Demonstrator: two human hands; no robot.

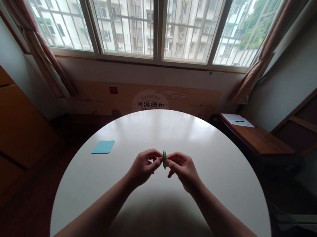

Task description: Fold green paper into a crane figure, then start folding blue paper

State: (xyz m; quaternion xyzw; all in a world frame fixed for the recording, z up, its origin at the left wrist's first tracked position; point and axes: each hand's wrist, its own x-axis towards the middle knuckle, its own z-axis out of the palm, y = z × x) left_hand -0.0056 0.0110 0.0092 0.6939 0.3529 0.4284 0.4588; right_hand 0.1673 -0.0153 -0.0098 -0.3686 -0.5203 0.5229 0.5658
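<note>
A small piece of folded green paper (164,160) is held up between my two hands, above the middle of the white round table (205,214). My left hand (145,164) pinches its left side between thumb and fingers. From the right, my right hand (184,168) pinches the other side in the same way. Narrow pointed tips of the paper stick up above the fingertips, and a lower point hangs below them. Its exact folded shape is too small to make out.
A stack of light blue paper squares (103,147) lies at the table's left. Beyond the table's right edge, a wooden desk (269,139) carries a white sheet (237,120) with a pen (240,121) on it. A printed box (200,102) stands under the window.
</note>
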